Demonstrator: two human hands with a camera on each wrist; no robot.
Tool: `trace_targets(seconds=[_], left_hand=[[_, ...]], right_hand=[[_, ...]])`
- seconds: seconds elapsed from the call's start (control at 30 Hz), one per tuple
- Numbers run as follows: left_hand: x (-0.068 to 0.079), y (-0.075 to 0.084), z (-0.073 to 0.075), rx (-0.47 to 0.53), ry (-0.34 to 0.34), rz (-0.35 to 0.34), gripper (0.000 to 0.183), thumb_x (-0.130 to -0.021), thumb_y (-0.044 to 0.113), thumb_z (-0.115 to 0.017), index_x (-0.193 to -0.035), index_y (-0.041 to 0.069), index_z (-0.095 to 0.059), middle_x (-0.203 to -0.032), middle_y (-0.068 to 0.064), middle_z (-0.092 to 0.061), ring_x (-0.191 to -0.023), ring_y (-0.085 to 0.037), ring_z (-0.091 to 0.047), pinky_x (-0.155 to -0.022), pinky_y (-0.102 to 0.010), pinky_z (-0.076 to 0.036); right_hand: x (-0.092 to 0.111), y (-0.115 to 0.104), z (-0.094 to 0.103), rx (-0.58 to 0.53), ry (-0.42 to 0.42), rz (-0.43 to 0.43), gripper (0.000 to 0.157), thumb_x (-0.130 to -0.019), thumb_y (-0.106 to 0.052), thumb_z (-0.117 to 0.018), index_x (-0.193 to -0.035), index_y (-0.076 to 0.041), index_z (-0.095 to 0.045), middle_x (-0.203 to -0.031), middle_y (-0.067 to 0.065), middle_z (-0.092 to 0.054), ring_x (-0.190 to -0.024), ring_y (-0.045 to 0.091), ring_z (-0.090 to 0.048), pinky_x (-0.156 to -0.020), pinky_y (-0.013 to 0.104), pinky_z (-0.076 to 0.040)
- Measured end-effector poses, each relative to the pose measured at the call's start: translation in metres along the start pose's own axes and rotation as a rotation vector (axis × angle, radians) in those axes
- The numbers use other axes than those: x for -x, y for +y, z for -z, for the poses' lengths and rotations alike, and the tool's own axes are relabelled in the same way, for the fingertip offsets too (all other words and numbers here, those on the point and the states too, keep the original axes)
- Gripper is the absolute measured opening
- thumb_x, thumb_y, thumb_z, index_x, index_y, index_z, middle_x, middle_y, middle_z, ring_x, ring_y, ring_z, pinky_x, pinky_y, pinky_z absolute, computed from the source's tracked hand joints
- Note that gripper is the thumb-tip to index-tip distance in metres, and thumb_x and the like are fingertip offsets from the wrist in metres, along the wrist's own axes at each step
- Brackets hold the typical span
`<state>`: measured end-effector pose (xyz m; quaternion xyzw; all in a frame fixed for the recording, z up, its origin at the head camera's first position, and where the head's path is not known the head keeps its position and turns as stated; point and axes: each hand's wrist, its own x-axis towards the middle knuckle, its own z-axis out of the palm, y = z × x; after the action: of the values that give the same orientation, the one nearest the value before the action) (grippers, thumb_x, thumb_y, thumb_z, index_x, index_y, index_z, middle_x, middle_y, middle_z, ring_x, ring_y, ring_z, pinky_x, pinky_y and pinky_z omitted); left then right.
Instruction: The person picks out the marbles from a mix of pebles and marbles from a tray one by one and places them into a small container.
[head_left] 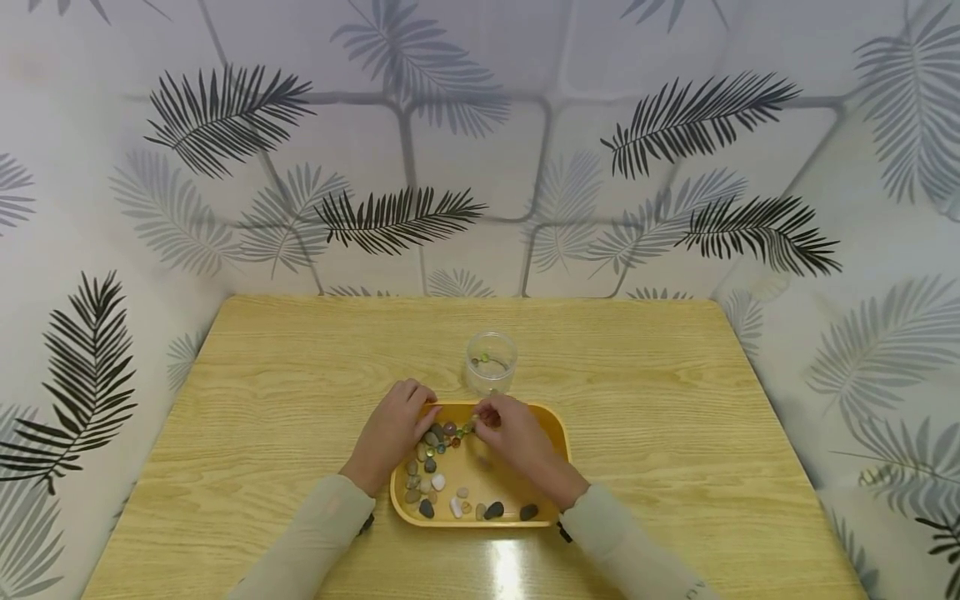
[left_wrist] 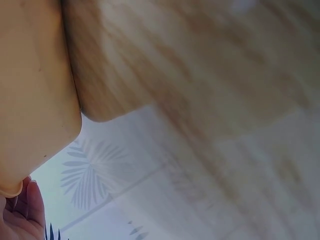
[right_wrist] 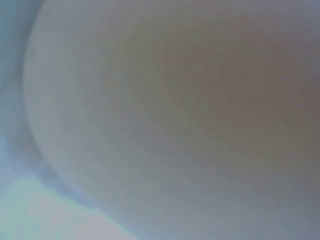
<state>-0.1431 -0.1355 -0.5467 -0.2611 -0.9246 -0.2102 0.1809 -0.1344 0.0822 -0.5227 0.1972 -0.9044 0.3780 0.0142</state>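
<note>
Pebbles (head_left: 493, 510) line the 6 o'clock side of the yellow tray (head_left: 506, 481) on the counter (head_left: 660, 433). The left hand (head_left: 393, 429) grips the tray's edge around 10 o'clock. Near 12 o'clock, the right hand (head_left: 517, 433) bunches its fingertips beside glass marbles (head_left: 450, 428); whether it pinches one, I cannot tell. Beyond, at 12 o'clock, stands a clear cup (head_left: 491, 383).

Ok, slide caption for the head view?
Left hand grips a yellow tray of stones and marbles, right hand over it, clear cup just beyond.
</note>
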Motion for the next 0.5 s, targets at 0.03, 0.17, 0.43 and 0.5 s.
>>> trace_targets(seconds=[0.03, 0.17, 0.43, 0.5], left_hand=[[0.000, 0.000, 0.000, -0.003, 0.003, -0.003, 0.013, -0.088, 0.020, -0.067, -0.096, 0.013, -0.059, -0.092, 0.001, -0.052, -0.081, -0.015, -0.048, -0.070, -0.027, -0.045], [0.000, 0.000, 0.002, -0.008, 0.009, -0.010, 0.013, -0.088, 0.019, -0.067, -0.096, 0.012, -0.060, -0.091, 0.001, -0.052, -0.080, -0.014, -0.048, -0.070, -0.028, -0.045], [0.000, 0.001, 0.002, 0.005, -0.014, 0.008, 0.012, -0.090, 0.020, -0.064, -0.098, 0.012, -0.060, -0.092, 0.001, -0.052, -0.082, -0.014, -0.048, -0.072, -0.027, -0.045], [0.000, 0.001, 0.002, 0.009, -0.011, 0.008, 0.012, -0.090, 0.020, -0.064, -0.098, 0.012, -0.060, -0.092, 0.001, -0.052, -0.082, -0.014, -0.047, -0.072, -0.027, -0.045]], right_hand=[[-0.001, 0.001, 0.003, 0.004, 0.017, 0.010, 0.009, -0.084, -0.011, -0.068, -0.092, -0.008, -0.066, -0.084, -0.001, -0.062, -0.074, 0.009, -0.058, -0.067, 0.022, -0.050], [-0.005, 0.002, 0.017, 0.021, 0.079, 0.019, 0.009, -0.083, -0.011, -0.069, -0.092, -0.007, -0.066, -0.084, 0.000, -0.062, -0.075, 0.011, -0.058, -0.068, 0.025, -0.050], [-0.015, 0.007, 0.039, 0.063, 0.139, -0.038, 0.012, -0.085, -0.012, -0.067, -0.096, -0.007, -0.067, -0.087, 0.001, -0.062, -0.077, 0.012, -0.058, -0.070, 0.026, -0.050], [-0.016, 0.007, 0.044, 0.064, 0.147, -0.042, 0.013, -0.085, -0.013, -0.066, -0.097, -0.007, -0.066, -0.088, 0.003, -0.062, -0.077, 0.014, -0.059, -0.070, 0.028, -0.050]])
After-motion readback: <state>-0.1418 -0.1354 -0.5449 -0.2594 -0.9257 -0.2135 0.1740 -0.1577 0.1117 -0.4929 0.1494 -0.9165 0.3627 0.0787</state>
